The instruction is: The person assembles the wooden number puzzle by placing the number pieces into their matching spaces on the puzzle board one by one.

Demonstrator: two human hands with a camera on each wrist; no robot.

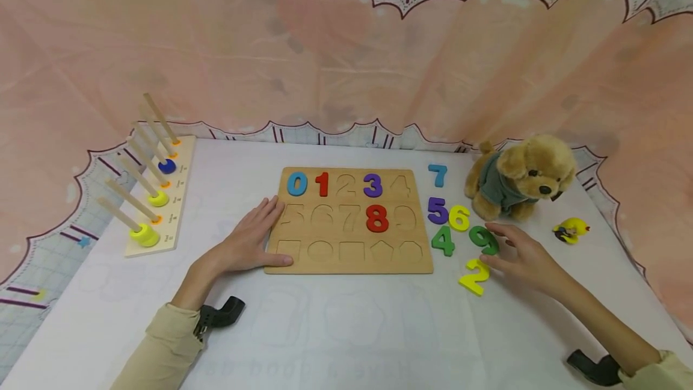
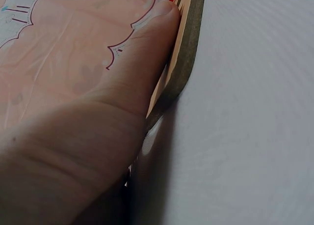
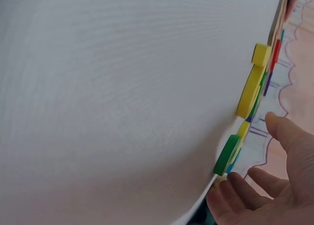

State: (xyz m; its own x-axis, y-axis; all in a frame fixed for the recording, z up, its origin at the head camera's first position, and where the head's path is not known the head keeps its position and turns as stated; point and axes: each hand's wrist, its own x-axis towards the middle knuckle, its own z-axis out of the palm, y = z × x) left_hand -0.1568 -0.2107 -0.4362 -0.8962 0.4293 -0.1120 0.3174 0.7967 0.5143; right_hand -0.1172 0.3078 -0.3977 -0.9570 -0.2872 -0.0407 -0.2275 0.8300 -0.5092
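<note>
The wooden number board [image 1: 325,242] lies on the white table. My left hand [image 1: 243,236] rests at its left side, thumb over the lower left corner; the left wrist view shows that thumb [image 2: 142,63] along the board's edge [image 2: 184,63]. Beside the green 9 [image 1: 483,239], right of the board, is my right hand [image 1: 522,257], fingers spread and slightly bent. In the right wrist view the fingertips are close to the green 9 [image 3: 227,155], with the thumb held apart; contact is unclear. Below the 9 lies a yellow 2 [image 1: 474,277].
Blue 0 [image 1: 297,184], red 1 [image 1: 322,184], purple 3 [image 1: 373,185] and red 8 [image 1: 377,218] sit on the board. Blue 7 [image 1: 437,175], purple 5 [image 1: 437,210], yellow 6 [image 1: 459,218] and green 4 [image 1: 443,241] lie beside it. A peg stand [image 1: 173,215], plush dog [image 1: 509,182] and duck [image 1: 571,230] flank them.
</note>
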